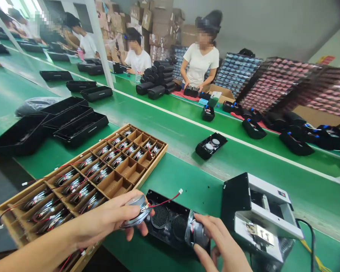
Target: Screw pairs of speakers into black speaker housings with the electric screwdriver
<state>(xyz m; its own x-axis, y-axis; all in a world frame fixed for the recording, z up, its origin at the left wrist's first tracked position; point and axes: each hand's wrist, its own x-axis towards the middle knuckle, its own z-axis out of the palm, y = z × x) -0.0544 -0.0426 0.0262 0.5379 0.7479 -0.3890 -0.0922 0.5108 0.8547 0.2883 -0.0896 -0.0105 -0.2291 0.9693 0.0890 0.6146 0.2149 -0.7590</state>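
My left hand (107,221) is closed around a round silver speaker driver (136,215) with a red wire (166,200) ending in a white plug. It hovers over the left end of a black speaker housing (170,221) lying open on the green bench. My right hand (215,241) grips a second silver driver (197,232) and presses it into the housing's right end. Two round mesh openings show in the housing between my hands.
A cardboard divider tray (130,173) with several wired drivers lies left. Black housing shells (79,128) are stacked beyond it. A grey and black machine (260,215) stands right. A housing with drivers (211,145) rides the green conveyor. Other people work across the line beside stacked trays (274,81).
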